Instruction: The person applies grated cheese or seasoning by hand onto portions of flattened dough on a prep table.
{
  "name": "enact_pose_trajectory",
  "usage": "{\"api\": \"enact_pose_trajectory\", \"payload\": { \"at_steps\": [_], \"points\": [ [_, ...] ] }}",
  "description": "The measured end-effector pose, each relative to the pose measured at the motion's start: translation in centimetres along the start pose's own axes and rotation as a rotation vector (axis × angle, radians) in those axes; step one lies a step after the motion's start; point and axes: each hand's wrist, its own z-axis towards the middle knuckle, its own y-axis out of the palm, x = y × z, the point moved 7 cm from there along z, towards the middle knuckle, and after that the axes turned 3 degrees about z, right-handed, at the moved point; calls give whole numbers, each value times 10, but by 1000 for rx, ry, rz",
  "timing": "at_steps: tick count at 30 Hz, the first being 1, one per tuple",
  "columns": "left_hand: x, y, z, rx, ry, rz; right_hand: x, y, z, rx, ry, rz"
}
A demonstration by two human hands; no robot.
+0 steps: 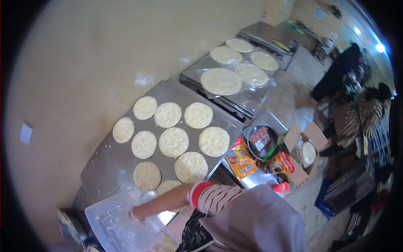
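My left hand (137,216), at the end of a red-and-white striped sleeve (214,197), reaches down into a translucent plastic tub (94,218). White crumbly bits that look like grated cheese cling to the tub's floor. The fingers are blurred against the pale tub, so their pose and any contents cannot be made out. Just beyond the tub, a metal table (113,168) holds several round dough bases topped with white shreds, among them a near one (147,176) and a central one (174,142). My forearm partly covers another base (169,187). My right hand is out of view.
Plain dough rounds (221,81) lie on plastic film on a second table. A pan (262,143) with a packaged red item, orange packets (241,161) and an open carton (310,168) stand to the right. People (357,109) are farther back. A pot (69,227) is lower left.
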Motion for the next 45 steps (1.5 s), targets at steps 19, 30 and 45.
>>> {"api": "enact_pose_trajectory", "payload": {
  "at_steps": [19, 30, 45],
  "points": [
    [5, 24, 53, -6, 426, -238, -91, 124, -3, -509, 420, 450],
    [-72, 16, 32, 115, 314, -290, -67, 258, 18, 122, 725, 1315],
    [-135, -29, -46, 215, -56, -131, -162, 96, -18, -367, 1096, 1979]
  ]
}}
